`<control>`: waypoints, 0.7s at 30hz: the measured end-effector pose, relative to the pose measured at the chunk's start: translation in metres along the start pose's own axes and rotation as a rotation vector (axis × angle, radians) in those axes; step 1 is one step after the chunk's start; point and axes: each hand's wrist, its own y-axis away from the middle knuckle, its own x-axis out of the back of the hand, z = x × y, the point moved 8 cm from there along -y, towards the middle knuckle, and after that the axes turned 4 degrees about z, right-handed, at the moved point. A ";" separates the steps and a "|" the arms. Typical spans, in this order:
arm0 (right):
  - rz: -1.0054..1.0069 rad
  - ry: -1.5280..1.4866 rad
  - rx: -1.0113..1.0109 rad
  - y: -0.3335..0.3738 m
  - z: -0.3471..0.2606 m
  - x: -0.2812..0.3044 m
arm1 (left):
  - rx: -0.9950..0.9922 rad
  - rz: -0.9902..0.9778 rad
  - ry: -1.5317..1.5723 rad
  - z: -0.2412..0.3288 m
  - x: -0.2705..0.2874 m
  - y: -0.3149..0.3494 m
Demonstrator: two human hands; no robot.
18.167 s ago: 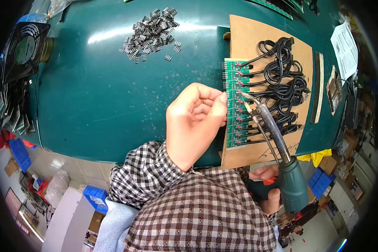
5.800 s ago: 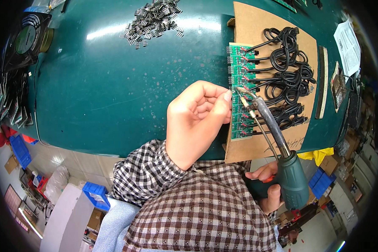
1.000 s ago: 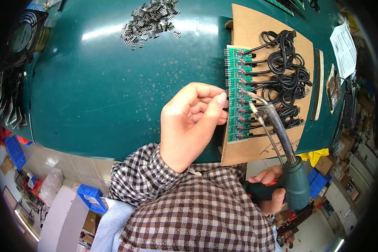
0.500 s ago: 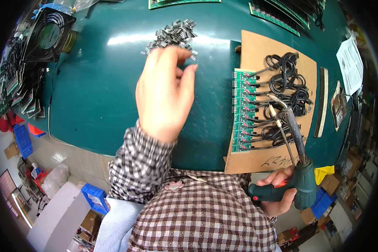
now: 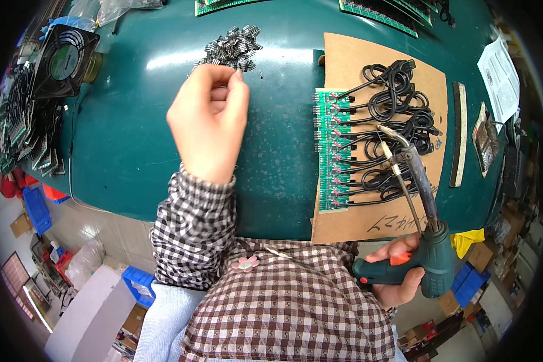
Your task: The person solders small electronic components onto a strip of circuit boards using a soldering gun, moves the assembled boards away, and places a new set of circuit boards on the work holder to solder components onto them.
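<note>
On the green table (image 5: pixel 133 139), left hand (image 5: pixel 208 123) picks from component pile (image 5: pixel 232 48).

Glossy green table (image 5: pixel 133 139), matt cardboard sheet (image 5: pixel 350 66), seemingly metal parts (image 5: pixel 232 47)

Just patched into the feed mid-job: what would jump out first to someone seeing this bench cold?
First the left hand, raised mid-table with its fingertips at a pile of small dark components near the far edge. Next the right hand, low at the near edge, gripping a green soldering gun whose tip points at a strip of green circuit boards. The boards lie on a cardboard sheet with black coiled cables attached.
</note>
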 end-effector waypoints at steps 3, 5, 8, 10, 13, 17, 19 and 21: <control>-0.026 -0.061 -0.021 0.000 -0.003 -0.012 | 0.283 -0.120 0.494 -0.004 0.002 0.014; -0.086 0.009 -0.005 -0.002 -0.006 -0.027 | 0.480 -0.336 0.688 0.017 -0.006 0.044; -0.092 0.348 -0.018 -0.015 -0.012 -0.054 | 0.778 -0.569 0.934 0.033 -0.025 0.089; -0.208 0.501 0.038 -0.029 -0.015 -0.085 | 0.801 -0.642 0.982 0.035 -0.031 0.104; -0.199 0.462 0.093 -0.036 -0.013 -0.098 | 0.782 -0.703 1.010 0.038 -0.038 0.115; -0.167 0.530 0.165 -0.035 -0.017 -0.099 | 0.754 -0.764 1.024 0.041 -0.039 0.123; -0.164 0.582 0.141 -0.033 -0.016 -0.098 | 0.763 -0.785 1.020 0.042 -0.038 0.124; -0.171 0.629 0.113 -0.032 -0.013 -0.098 | 0.736 -0.780 0.979 0.044 -0.033 0.123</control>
